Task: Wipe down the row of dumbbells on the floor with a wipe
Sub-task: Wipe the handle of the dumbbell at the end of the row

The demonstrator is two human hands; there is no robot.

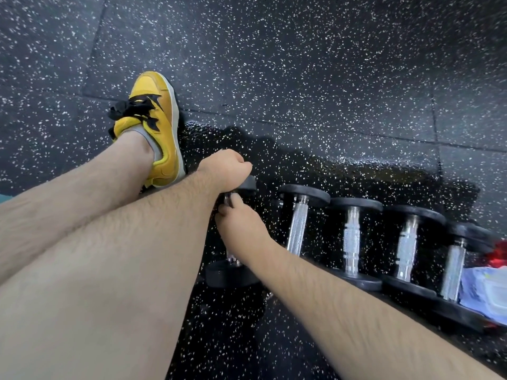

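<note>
At the left end of the row on the speckled floor (301, 78), the left hand (227, 167) curls over the leftmost dumbbell's (233, 274) far head while the right hand (238, 231) grips its handle, no wipe visible; probably mid-wipe, next reaching for the neighbouring dumbbell (297, 223).

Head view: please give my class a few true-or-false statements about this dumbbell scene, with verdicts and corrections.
1. Five dumbbells are visible in the row. True.
2. The shoe is red. False: it is yellow with black laces.
3. The right hand grips the handle of the leftmost dumbbell. True.
4. The floor is pale wood. False: it is dark with white speckles.
</note>
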